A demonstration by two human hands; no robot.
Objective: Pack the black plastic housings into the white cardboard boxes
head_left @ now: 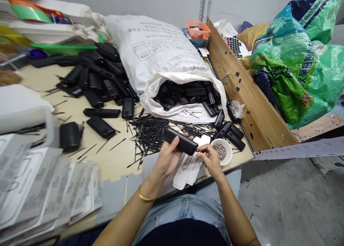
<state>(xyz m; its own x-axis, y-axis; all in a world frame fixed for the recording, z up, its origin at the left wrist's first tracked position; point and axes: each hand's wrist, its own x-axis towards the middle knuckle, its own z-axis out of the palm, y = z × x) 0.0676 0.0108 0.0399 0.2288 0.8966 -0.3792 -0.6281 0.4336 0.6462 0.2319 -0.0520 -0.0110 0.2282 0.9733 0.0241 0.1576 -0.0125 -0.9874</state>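
Note:
My left hand (168, 155) is closed around a black oblong plastic case (180, 141), held tilted just above the table's front edge. My right hand (211, 159) pinches at the case's lower right end; what its fingertips hold is too small to make out. Directly beside that hand stands a small white bowl (227, 147) with several tiny metal pieces. White printed cards (189, 169) lie under both hands. A heap of thin black rods (150, 131) is spread just beyond the hands.
A white sack (158, 56) full of black cases lies open toward me. More black cases (96, 77) are piled at the left. Stacked printed cards (40, 188) fill the near left. A wooden board (242, 91) edges the table's right; green bags (290, 66) lie beyond.

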